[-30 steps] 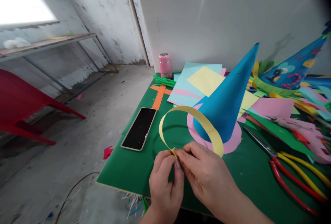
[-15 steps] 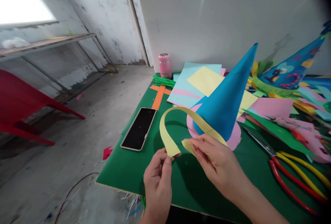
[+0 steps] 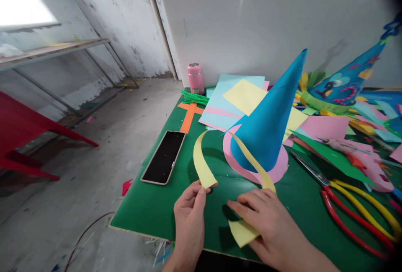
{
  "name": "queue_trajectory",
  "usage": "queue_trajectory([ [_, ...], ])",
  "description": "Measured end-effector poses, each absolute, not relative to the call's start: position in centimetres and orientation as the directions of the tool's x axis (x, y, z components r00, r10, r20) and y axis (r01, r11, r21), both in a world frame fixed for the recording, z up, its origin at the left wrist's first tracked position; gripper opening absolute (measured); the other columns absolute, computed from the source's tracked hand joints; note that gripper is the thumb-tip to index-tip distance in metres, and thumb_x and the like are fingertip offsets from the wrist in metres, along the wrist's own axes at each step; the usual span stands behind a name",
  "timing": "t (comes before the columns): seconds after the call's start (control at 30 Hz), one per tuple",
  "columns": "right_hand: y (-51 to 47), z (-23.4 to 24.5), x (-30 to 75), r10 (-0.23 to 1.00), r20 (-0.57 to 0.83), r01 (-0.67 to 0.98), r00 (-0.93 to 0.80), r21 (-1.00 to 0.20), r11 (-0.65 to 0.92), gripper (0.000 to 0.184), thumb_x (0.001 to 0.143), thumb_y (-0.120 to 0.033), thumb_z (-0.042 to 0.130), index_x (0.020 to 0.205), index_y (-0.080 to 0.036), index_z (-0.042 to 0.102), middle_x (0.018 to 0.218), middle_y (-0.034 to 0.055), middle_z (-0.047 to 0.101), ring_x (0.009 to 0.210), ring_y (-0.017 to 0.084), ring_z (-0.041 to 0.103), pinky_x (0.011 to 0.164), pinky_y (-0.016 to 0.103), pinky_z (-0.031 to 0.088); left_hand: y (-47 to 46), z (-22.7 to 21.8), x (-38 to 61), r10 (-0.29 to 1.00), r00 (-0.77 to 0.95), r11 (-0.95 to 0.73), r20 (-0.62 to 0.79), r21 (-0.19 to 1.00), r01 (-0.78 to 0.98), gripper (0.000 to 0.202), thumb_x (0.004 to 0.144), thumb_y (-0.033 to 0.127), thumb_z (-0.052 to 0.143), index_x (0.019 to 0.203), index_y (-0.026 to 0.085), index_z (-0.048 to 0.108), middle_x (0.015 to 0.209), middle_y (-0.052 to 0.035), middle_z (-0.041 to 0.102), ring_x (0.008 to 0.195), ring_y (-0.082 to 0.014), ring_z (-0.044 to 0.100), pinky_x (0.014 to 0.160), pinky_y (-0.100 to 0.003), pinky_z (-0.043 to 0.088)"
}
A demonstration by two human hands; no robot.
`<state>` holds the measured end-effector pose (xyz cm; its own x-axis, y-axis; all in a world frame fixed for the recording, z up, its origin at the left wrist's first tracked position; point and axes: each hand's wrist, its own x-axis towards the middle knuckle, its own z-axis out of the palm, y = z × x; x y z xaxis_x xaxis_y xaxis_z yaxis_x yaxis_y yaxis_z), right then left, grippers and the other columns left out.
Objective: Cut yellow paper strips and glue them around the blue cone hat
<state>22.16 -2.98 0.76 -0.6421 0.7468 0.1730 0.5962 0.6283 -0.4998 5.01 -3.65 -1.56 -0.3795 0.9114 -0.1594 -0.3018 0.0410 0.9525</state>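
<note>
My left hand (image 3: 190, 213) pinches one end of a pale yellow paper strip (image 3: 202, 167) between thumb and fingers. The strip curves up and away; whether its two visible sides join at the top is hard to make out. My right hand (image 3: 266, 221) is on the strip's other side, which runs behind its fingers, and a yellow end sticks out below them. Just beyond stands a blue paper cone (image 3: 266, 133) on a pink paper ring (image 3: 230, 154), tilted to the right in view. Part of the strip crosses in front of both.
A phone (image 3: 165, 156) lies left on the green tabletop (image 3: 144, 205). Red-and-yellow-handled scissors (image 3: 326, 180) and a pink glue gun (image 3: 367, 159) lie right. Behind are paper sheets (image 3: 220, 96), green pipe cleaners (image 3: 194, 97), a pink bottle (image 3: 195, 78) and a decorated hat (image 3: 348, 81).
My right hand has moved down and turned palm-down, taking its end of the strip away from my left hand. The arch has become narrower in view. My left hand keeps its pinch.
</note>
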Motion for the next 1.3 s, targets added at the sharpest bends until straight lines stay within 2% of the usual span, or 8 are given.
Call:
queue_trajectory([
  [0.17,-3.4,0.1,24.6,0.683,0.361,0.584,-0.635,-0.355,0.730,0.040,0.076,-0.022,0.052,0.116,-0.029,0.051,0.096,0.0031,0.063,0.087,0.020,0.057,0.073,0.034,0.041,-3.3,-1.4,5.2,0.903,-0.392,0.048,-0.174,0.949,-0.310,0.015,0.071,0.030,0.064,0.067,0.015,0.064,0.076,-0.0032,0.067,0.082,-0.0184,0.062,0.081,-0.027,0.044],
  [0.27,-4.0,0.3,27.0,0.739,0.416,0.666,-0.530,-0.336,0.666,0.046,0.080,-0.010,0.047,0.117,-0.037,0.048,0.100,0.0008,0.062,0.095,0.021,0.056,0.080,0.036,0.039,-3.2,-1.4,5.3,0.905,-0.389,0.049,-0.173,0.950,-0.308,0.015,0.071,0.030,0.064,0.068,0.016,0.064,0.076,-0.0030,0.067,0.083,-0.0183,0.062,0.082,-0.027,0.044],
  [0.37,-4.9,0.4,29.2,0.773,0.463,0.710,-0.433,-0.352,0.609,0.045,0.079,-0.013,0.050,0.114,-0.042,0.049,0.098,-0.0008,0.062,0.099,0.022,0.055,0.082,0.035,0.040,-3.2,-1.5,5.3,0.909,-0.380,0.051,-0.168,0.953,-0.299,0.015,0.072,0.030,0.063,0.070,0.016,0.064,0.076,-0.0031,0.068,0.084,-0.0184,0.062,0.082,-0.028,0.045],
  [0.53,-6.1,-0.2,32.0,0.826,0.394,0.747,-0.403,-0.379,0.546,0.052,0.074,-0.030,0.051,0.124,-0.031,0.042,0.122,0.0063,0.047,0.113,0.031,0.044,0.087,0.042,0.039,-3.2,-1.9,5.2,0.915,-0.372,0.053,-0.158,0.959,-0.277,0.014,0.073,0.030,0.063,0.072,0.016,0.064,0.080,-0.0029,0.067,0.085,-0.0184,0.062,0.082,-0.026,0.045],
  [0.63,-5.9,-0.6,34.4,0.898,0.325,0.872,-0.296,-0.291,0.393,0.056,0.075,-0.028,0.050,0.129,-0.027,0.036,0.127,0.0080,0.041,0.114,0.030,0.043,0.089,0.043,0.040,-3.3,-2.2,5.2,0.911,-0.380,0.060,-0.163,0.962,-0.267,0.013,0.073,0.030,0.063,0.077,0.017,0.065,0.082,-0.0026,0.068,0.088,-0.0177,0.061,0.083,-0.025,0.044],
  [0.8,-5.0,-1.6,38.4,0.949,0.261,0.944,0.175,-0.317,-0.087,0.042,0.081,-0.040,0.040,0.118,-0.021,0.042,0.112,0.0120,0.047,0.097,0.028,0.054,0.076,0.041,0.049,-3.3,-2.7,5.2,0.907,-0.414,0.027,-0.071,0.993,-0.113,0.012,0.076,0.029,0.060,0.078,0.017,0.064,0.091,-0.0036,0.067,0.092,-0.0181,0.059,0.082,-0.024,0.045],
  [1.1,-4.1,-0.4,40.8,0.940,0.180,0.891,0.290,-0.409,-0.197,0.023,0.080,-0.034,0.047,0.098,-0.021,0.052,0.094,0.0097,0.059,0.075,0.020,0.059,0.060,0.031,0.049,-3.3,-2.6,5.1,0.907,-0.418,0.030,-0.050,0.998,-0.054,0.010,0.074,0.027,0.060,0.079,0.019,0.064,0.091,-0.0026,0.067,0.095,-0.0189,0.058,0.081,-0.022,0.045],
  [1.3,-0.9,1.8,44.0,0.866,0.304,0.909,0.398,-0.262,-0.325,0.029,0.082,-0.039,0.042,0.092,-0.015,0.055,0.085,0.0131,0.062,0.071,0.023,0.060,0.058,0.035,0.044,-3.1,-1.9,5.3,0.908,-0.419,0.047,-0.032,0.999,0.025,0.011,0.074,0.028,0.061,0.078,0.019,0.065,0.087,-0.0028,0.067,0.090,-0.0183,0.059,0.079,-0.021,0.046],
])
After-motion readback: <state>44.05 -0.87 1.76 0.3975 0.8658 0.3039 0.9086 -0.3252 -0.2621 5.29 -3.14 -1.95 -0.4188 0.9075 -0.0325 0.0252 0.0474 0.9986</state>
